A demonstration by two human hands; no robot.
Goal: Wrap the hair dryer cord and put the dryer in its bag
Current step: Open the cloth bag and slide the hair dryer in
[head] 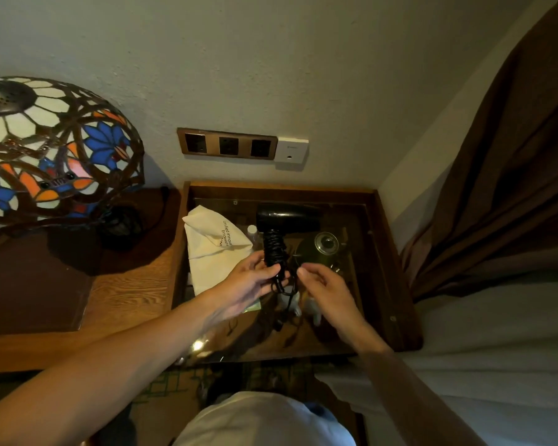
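Observation:
A black hair dryer (pixel 287 217) hangs upright over the glass-topped side table (pixel 390 252), barrel at the top. Its black cord (pixel 274 249) is wound in tight coils around the handle. My left hand (pixel 245 284) grips the lower end of the handle over the coils. My right hand (pixel 322 288) pinches the loose end of the cord just right of the handle's base; a short length dangles below. A cream cloth bag (pixel 210 249) with dark print lies flat on the glass, left of the dryer.
A stained-glass lamp (pixel 52 149) stands on the wooden desk at left. Wall sockets (pixel 227 144) sit above the table. A dark green kettle (pixel 319 247) and a small bottle (pixel 253 231) show through the glass. A brown curtain (pixel 503 188) and white bedding are at right.

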